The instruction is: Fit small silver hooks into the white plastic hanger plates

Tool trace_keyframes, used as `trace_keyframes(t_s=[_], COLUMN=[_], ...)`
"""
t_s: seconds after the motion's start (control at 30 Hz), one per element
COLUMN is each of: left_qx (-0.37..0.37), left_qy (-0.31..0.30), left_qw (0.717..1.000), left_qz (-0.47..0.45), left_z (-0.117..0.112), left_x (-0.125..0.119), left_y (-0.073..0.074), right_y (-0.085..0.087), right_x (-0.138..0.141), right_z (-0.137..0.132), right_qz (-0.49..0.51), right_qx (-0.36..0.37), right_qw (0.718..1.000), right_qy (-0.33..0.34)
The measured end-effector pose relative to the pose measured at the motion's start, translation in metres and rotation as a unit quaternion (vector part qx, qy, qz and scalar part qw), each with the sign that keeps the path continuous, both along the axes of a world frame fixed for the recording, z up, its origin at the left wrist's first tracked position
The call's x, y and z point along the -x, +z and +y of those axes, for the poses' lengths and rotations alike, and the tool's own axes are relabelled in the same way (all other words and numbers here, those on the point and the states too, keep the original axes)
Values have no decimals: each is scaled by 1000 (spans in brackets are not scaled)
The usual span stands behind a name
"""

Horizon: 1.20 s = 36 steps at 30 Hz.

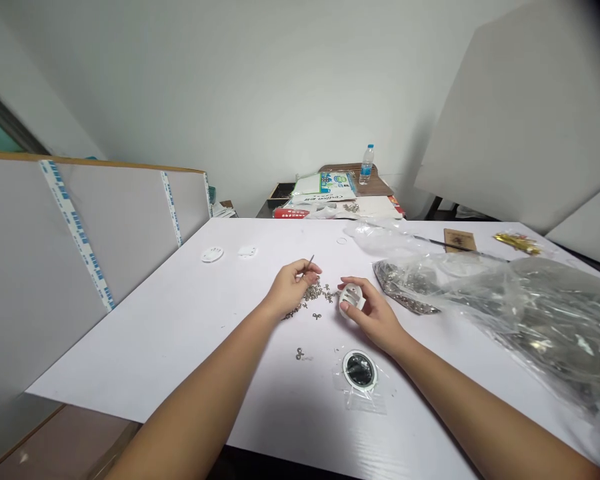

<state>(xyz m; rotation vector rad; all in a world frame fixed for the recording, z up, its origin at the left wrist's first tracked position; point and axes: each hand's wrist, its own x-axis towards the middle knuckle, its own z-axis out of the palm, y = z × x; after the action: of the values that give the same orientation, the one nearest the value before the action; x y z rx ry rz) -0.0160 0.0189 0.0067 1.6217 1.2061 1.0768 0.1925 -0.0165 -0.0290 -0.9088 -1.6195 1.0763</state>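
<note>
My left hand (pixel 293 288) pinches a thin metal pin (pixel 310 261) upright between its fingertips. My right hand (pixel 373 315) grips a round white plastic piece with slots (pixel 351 298), and that piece hides part of my palm. Between my hands lies a loose heap of small metal fittings (pixel 314 293), almost touching my left hand. A few more fittings (pixel 299 354) sit nearer me. Below my right hand, a round mirror with a white rim (pixel 360 371) rests on a clear plastic bag.
A bulging clear bag of metal parts (pixel 405 287) lies right of my right hand. Two white discs (pixel 213 254) (pixel 247 251) sit on the white tabletop (pixel 180 333) at the left. Grey boards stand at both sides. A water bottle (pixel 366 165) and packages stand beyond the table.
</note>
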Motion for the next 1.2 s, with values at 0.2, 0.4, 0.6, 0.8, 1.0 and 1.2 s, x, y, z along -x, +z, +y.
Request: trace_keyframes(t_s=[0.2, 0.4, 0.6, 0.8, 1.0, 1.2], left_qx=[-106, -221, -223, -178, -120, -152], left_qy=[-86, -102, -57, -49, -47, -52], left_qw=[988, 950, 957, 973, 986, 979], left_qz=[77, 198, 178, 140, 104, 128], left_z=[-17, -17, -15, -19, -19, -20], left_x=[-23, -18, -17, -24, -26, -26], left_y=[-7, -12, -11, -7, -7, -5], right_y=[2, 0, 3, 1, 0, 3], right_x=[0, 0, 1, -1, -2, -1], right_z=[-2, -1, -2, -1, 1, 0], right_qz=[-15, -13, 24, -9, -26, -46], right_qx=[-20, -10, -19, -40, -59, -49], right_qw=[1000, 1000, 999, 997, 995, 994], right_qy=[-6, -24, -30, -64, -73, -87])
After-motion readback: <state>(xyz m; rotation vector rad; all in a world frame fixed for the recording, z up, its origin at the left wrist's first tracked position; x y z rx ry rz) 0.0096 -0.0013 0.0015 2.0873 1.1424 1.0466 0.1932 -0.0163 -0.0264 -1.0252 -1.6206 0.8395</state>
